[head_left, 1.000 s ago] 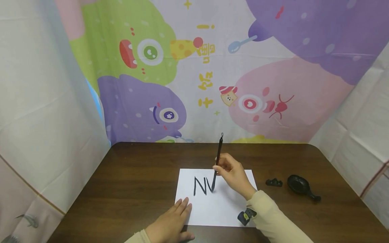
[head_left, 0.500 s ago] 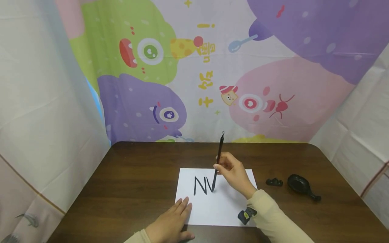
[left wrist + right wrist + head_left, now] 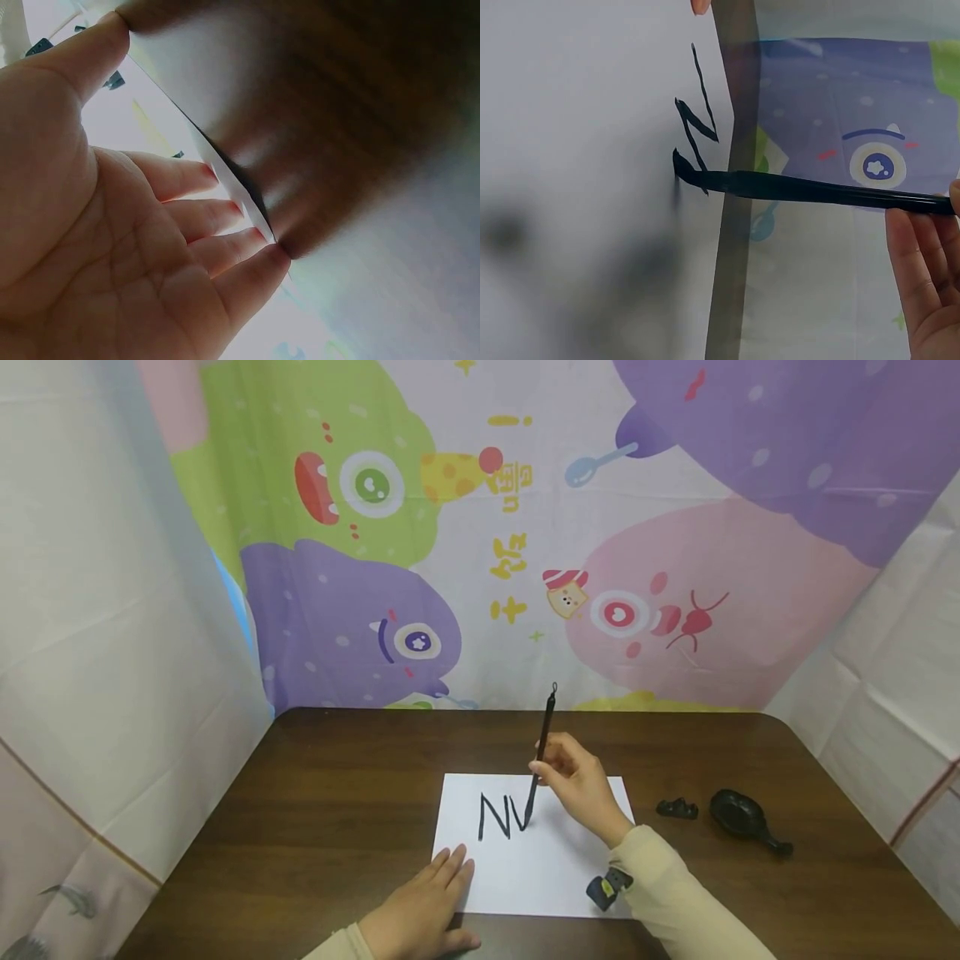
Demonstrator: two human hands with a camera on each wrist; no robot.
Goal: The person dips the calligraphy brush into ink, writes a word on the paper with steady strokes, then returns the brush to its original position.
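Observation:
My right hand [image 3: 579, 783] pinches a black writing brush [image 3: 546, 727] partway up its handle, which stands nearly upright with a slight lean to the right. In the right wrist view the bent brush tip [image 3: 684, 166] touches the white paper [image 3: 592, 90]. Black strokes [image 3: 495, 817] on the sheet form an N and a V-like mark whose lower right part meets the tip. My left hand [image 3: 422, 902] rests with straight fingers on the paper's lower left edge, its thumb on the table. From the left wrist camera, the fingertips [image 3: 229, 214] meet the sheet's edge.
Right of the paper, a small black brush rest [image 3: 677, 809] and a black ink dish [image 3: 738, 814] with a short handle lie on the dark wooden table [image 3: 337, 793]. A cartoon-printed curtain [image 3: 480, 668] hangs behind the table, and pale cloth hangs at both sides.
My right hand has moved slightly up and away with the brush, its tip rising a little from the bottom of the second mark. The left hand has stayed in place.

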